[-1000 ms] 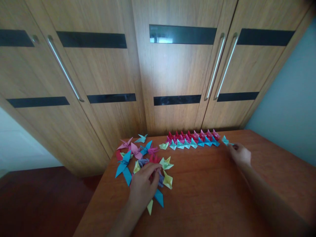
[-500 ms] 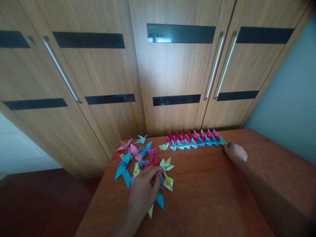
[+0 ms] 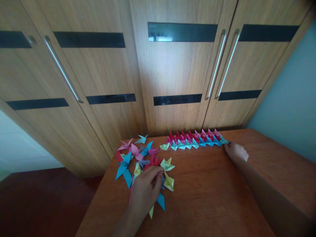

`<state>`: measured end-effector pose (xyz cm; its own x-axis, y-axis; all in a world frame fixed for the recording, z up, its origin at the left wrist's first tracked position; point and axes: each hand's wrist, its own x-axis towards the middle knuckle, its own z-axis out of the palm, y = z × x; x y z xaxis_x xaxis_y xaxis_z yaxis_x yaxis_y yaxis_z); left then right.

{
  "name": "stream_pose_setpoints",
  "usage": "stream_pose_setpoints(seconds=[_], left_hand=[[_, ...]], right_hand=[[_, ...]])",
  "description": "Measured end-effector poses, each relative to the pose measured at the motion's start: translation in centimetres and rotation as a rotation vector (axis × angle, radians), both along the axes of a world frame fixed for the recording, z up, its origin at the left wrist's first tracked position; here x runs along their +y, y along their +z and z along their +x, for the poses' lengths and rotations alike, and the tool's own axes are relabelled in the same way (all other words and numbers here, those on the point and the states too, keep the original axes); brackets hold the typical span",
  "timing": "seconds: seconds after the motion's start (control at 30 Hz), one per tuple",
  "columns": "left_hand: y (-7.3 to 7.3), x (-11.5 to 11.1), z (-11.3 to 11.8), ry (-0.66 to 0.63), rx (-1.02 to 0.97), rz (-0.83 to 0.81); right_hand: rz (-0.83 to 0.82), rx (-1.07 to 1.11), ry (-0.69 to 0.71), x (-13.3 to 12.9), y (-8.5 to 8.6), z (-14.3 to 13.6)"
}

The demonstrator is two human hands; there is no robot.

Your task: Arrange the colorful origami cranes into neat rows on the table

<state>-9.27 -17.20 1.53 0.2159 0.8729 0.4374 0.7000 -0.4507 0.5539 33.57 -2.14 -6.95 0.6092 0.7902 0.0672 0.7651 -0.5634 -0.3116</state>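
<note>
Folded paper cranes in several colours lie loose on the left part of the wooden table (image 3: 202,197). Over this pile is my left hand (image 3: 145,187), fingertips pinched together; what they hold, if anything, is hidden. Near its fingers are a pale green crane (image 3: 167,164), a yellow crane (image 3: 169,182) and a red crane (image 3: 155,161). At the back, cranes stand in tight rows, red and pink behind, blue and mint in front. My right hand (image 3: 235,152) is closed at the right end of the front row, its fingertips on a teal crane (image 3: 223,140).
Behind the table stands a wooden wardrobe (image 3: 172,72) with long metal handles (image 3: 217,64). A pale yellow-green crane (image 3: 164,146) sits at the left end of the rows. A light blue crane (image 3: 142,139) lies near the back edge. A blue-grey wall (image 3: 291,92) rises at right.
The view has shifted very slightly. Both hands and the cranes keep the same places on the table.
</note>
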Motion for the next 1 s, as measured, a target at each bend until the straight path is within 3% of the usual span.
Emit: stream_pose_setpoints(seconds=[0.2,0.3,0.43,0.6,0.67,0.8,1.0], left_hand=[[0.0,0.4,-0.6,0.04,0.005,0.048],[0.2,0.9,-1.7,0.127,-0.004,0.119],[0.5,1.5,-3.3,0.215,0.029,0.113],[0.0,1.8,-3.4,0.166,0.113,0.056],[-0.4,1.7,-2.9,0.129,0.148,0.042],[-1.0,1.6,-2.0,0.071,0.198,0.044],[-0.9,1.6,-0.8,0.076,0.27,0.086]], right_hand=[[0.223,0.052,-0.069,-1.9,0.0,-0.7],[0.316,0.08,-0.09,-3.4,0.0,-2.1],[0.413,0.153,0.117,-5.1,-0.2,-6.0],[0.387,0.258,0.556,-6.6,-0.4,-12.5],[0.335,0.231,0.666,-7.2,-0.2,-14.6],[0.212,0.07,0.704,-8.2,0.8,-16.6],[0.174,0.021,0.72,-8.6,1.6,-16.8]])
